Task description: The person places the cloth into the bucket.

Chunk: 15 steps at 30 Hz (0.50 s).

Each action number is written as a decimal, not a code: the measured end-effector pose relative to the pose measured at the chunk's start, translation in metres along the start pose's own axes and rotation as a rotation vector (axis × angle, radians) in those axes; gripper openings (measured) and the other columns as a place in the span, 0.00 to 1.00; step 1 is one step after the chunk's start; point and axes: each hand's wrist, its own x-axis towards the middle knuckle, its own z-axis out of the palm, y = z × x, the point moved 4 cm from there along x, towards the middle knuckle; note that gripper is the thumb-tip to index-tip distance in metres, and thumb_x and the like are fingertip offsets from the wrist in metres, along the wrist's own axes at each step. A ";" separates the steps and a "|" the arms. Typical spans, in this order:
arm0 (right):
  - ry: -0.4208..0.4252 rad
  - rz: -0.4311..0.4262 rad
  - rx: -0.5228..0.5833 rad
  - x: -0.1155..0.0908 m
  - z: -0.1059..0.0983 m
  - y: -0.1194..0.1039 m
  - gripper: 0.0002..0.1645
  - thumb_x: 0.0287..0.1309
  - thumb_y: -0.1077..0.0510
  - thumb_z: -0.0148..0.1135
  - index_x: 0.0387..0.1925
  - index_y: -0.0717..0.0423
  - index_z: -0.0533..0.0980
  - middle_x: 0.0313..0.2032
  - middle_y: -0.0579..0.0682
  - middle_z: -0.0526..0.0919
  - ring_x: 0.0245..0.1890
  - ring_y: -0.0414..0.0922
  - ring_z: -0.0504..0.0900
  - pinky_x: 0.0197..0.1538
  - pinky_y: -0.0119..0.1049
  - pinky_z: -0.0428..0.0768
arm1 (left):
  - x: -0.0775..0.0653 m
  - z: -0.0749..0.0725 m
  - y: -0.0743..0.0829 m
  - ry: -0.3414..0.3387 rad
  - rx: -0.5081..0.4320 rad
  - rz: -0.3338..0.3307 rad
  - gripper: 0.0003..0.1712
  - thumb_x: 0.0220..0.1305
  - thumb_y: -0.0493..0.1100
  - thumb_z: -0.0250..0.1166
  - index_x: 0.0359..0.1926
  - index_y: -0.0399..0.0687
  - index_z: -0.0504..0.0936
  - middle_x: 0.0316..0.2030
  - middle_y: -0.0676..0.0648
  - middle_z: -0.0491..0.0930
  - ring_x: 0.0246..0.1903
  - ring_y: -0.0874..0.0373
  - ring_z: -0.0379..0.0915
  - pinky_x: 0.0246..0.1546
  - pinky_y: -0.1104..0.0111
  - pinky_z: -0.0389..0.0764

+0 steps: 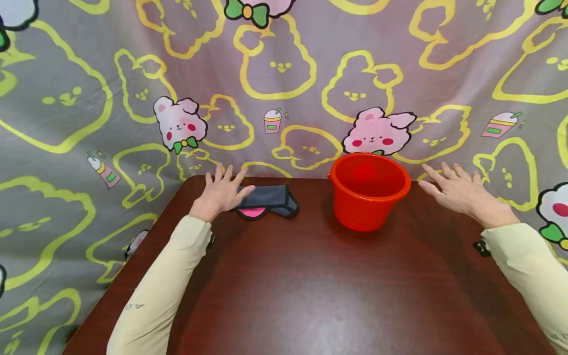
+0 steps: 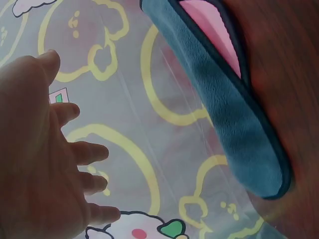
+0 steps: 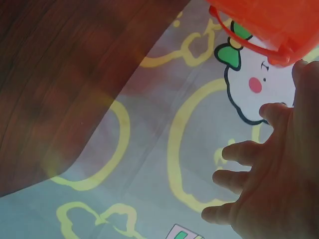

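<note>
Behind everything hangs the printed curtain (image 1: pixel 213 69), its bunny and bear outlines filling the space beyond the worktop's back edge. In front of you spreads the dark wood worktop (image 1: pixel 288 286), with its goods set along that back edge, perhaps to leave the near stretch free for handling.

The red bucket (image 1: pixel 361 212) stands upright right of middle, close to the back edge; sitting mouth-up on its base, it looks steady. In the right wrist view its handle (image 3: pixel 244 44) hangs against the side, probably just resting where gravity leaves it.

To its left, towards the back-left corner, lies the blue-grey fabric piece (image 1: pixel 266 197), dark-edged and folded flat, with a pink patch (image 1: pixel 252 213) peeping out underneath.

Your left grip (image 1: pixel 222 193) hovers by the fabric's left end, fingers spread apart, holding nothing. Your right grip (image 1: pixel 461 192) hangs near the back-right corner, beside the bucket but clear of it, fingers likewise apart and bare. That even, splayed pose reads as readiness rather than contact.
</note>
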 end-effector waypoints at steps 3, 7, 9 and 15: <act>-0.001 -0.008 -0.003 0.000 0.000 -0.004 0.52 0.64 0.22 0.26 0.78 0.47 0.39 0.71 0.76 0.46 0.69 0.77 0.41 0.61 0.78 0.40 | 0.003 0.002 0.005 -0.006 -0.013 0.003 0.45 0.69 0.74 0.35 0.79 0.62 0.39 0.77 0.35 0.41 0.76 0.32 0.23 0.70 0.33 0.36; -0.002 -0.020 0.007 -0.001 0.002 -0.009 0.51 0.65 0.23 0.27 0.78 0.47 0.40 0.71 0.76 0.47 0.69 0.77 0.42 0.61 0.78 0.41 | 0.006 0.008 0.010 -0.011 -0.026 0.001 0.45 0.69 0.73 0.36 0.79 0.61 0.40 0.77 0.36 0.41 0.76 0.33 0.24 0.70 0.33 0.37; 0.005 -0.025 0.013 -0.001 0.003 -0.012 0.51 0.65 0.23 0.28 0.78 0.47 0.40 0.71 0.76 0.47 0.69 0.76 0.42 0.61 0.79 0.41 | 0.008 0.012 0.012 -0.009 -0.035 0.000 0.45 0.69 0.73 0.38 0.79 0.60 0.40 0.77 0.36 0.42 0.76 0.34 0.25 0.70 0.33 0.37; 0.065 -0.050 0.024 -0.001 0.003 -0.018 0.49 0.67 0.25 0.28 0.78 0.48 0.40 0.70 0.77 0.50 0.68 0.76 0.47 0.61 0.77 0.46 | 0.014 0.024 0.019 0.003 -0.072 0.003 0.45 0.70 0.71 0.43 0.79 0.59 0.42 0.77 0.35 0.44 0.76 0.33 0.27 0.71 0.34 0.38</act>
